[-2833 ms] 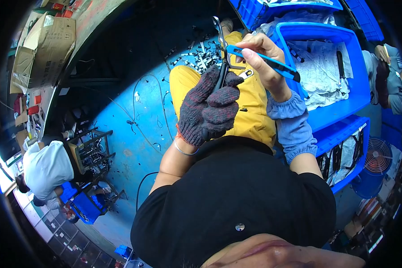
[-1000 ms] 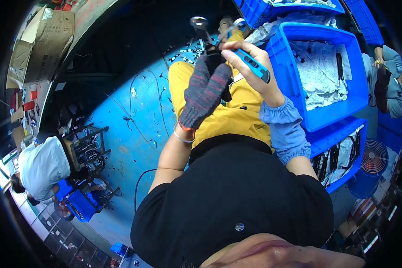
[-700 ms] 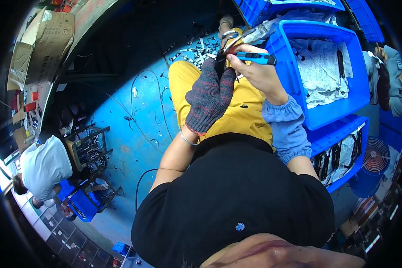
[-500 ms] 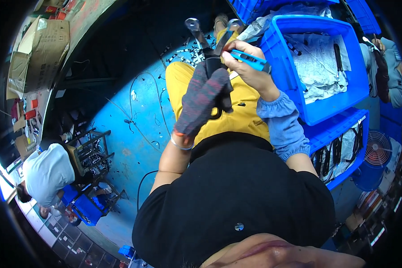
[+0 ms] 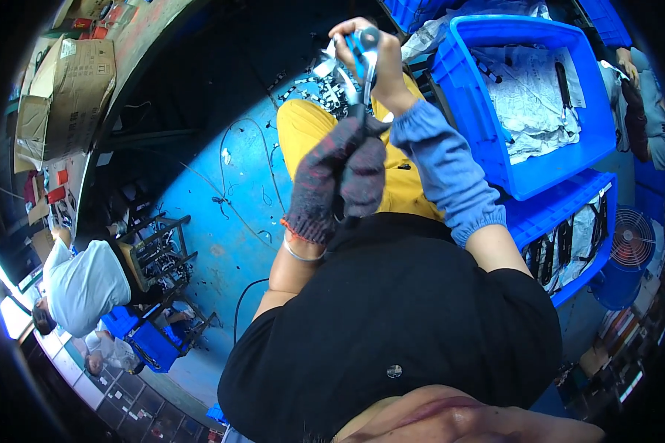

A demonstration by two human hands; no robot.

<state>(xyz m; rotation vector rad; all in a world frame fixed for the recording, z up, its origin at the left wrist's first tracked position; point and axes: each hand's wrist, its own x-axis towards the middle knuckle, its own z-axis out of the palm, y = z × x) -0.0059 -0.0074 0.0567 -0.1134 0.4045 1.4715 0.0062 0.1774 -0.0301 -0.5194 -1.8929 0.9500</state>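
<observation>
My left hand (image 5: 340, 171), in a dark knitted glove with reddish flecks, is closed around the dark handle of a tool with shiny metal arms (image 5: 366, 81) that point away from me. One arm ends in a rounded head. My right hand (image 5: 389, 72) is bare, with a blue sleeve cover on the forearm. It grips a blue utility knife (image 5: 357, 52) against the tool's metal end. Whether the blade touches the metal is hidden by the fingers. Both hands are above my yellow-clad lap (image 5: 301, 125).
A blue crate (image 5: 488, 159) lined with white sheeting stands at my right, a second blue crate (image 5: 567, 297) with black-handled pieces nearer me. Small black-and-white parts (image 5: 325, 94) litter the floor beyond. A fan (image 5: 628, 235) is far right; people sit left, a cardboard box (image 5: 85, 92) far left.
My right hand has moved away from me with the knife, from beside the tool's middle to its metal end. The tool has turned in my left hand, its arms now closer together in view.
</observation>
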